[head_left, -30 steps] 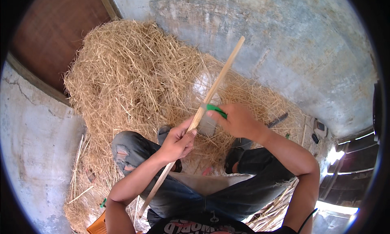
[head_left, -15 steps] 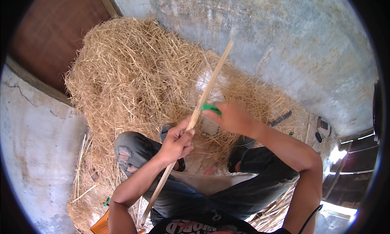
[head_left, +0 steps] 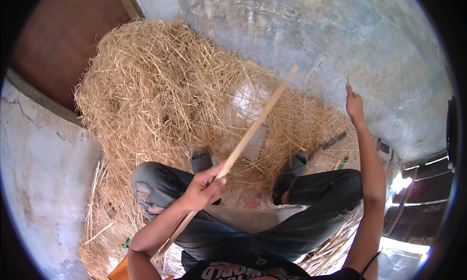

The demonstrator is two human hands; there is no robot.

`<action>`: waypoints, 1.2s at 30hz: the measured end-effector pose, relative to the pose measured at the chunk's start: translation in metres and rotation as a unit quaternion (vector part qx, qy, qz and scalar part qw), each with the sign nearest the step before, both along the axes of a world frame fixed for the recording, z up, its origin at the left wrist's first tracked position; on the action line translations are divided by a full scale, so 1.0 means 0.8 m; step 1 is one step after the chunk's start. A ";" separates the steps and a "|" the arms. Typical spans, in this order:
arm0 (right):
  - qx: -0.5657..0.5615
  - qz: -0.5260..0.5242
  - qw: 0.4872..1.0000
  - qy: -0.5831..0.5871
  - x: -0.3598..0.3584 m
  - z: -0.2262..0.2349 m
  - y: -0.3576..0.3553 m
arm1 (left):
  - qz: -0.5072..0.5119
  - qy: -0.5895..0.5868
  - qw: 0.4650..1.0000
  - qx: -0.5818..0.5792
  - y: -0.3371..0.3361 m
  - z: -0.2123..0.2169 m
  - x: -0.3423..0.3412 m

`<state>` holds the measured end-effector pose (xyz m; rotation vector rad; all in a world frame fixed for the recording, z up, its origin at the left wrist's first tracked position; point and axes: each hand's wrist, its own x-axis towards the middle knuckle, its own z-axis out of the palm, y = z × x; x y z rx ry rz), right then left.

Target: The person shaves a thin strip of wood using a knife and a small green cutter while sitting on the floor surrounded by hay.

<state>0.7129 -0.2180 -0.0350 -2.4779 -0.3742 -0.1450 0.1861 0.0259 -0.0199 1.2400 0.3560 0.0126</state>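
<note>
One brown panel stands at our far left, next to a big heap of straw. Our left hand, between our bent knees, is wrapped around a pale wooden strip, thumb laid along it; we hold it slantwise, its lower part running beside our left forearm, its far end up and to the right, over the straw. Beyond our right shoe lies a dark blade. Our right hand reaches out well apart from the strip, fingers curled, thumb up; a small grey tip shows above it, but we cannot tell what it grips.
</note>
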 end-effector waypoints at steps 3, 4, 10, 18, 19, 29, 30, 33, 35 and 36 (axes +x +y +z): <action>0.013 0.082 0.996 0.017 -0.056 0.025 0.027 | -0.015 -0.012 0.997 -0.076 0.007 0.005 0.020; 0.038 0.132 0.990 0.030 -0.082 0.038 0.046 | -0.025 -0.018 0.996 -0.082 0.007 0.003 0.026; 0.027 0.402 0.906 0.127 -0.276 0.096 0.126 | -0.026 -0.007 0.986 -0.165 0.000 0.024 0.055; -0.061 0.526 0.844 0.084 -0.352 0.088 0.133 | 0.007 0.007 0.974 -0.226 0.000 0.020 0.070; -0.072 0.518 0.848 0.089 -0.351 0.087 0.133 | 0.011 0.007 0.974 -0.226 0.000 0.019 0.071; -0.035 0.408 0.911 0.053 -0.269 0.030 0.149 | 0.024 0.054 0.974 -0.219 -0.006 0.023 0.052; -0.020 0.376 0.924 0.068 -0.260 0.024 0.153 | 0.025 0.061 0.975 -0.214 -0.006 0.026 0.048; -0.032 0.284 0.954 -0.084 -0.123 -0.006 0.131 | -0.039 0.065 0.984 -0.163 -0.012 0.015 0.023; -0.021 0.097 0.995 0.005 -0.011 0.000 0.057 | -0.088 0.045 0.984 -0.146 -0.013 0.006 0.003; 0.000 0.041 0.999 0.007 0.019 -0.004 0.019 | -0.099 0.032 0.983 -0.153 -0.011 0.001 -0.007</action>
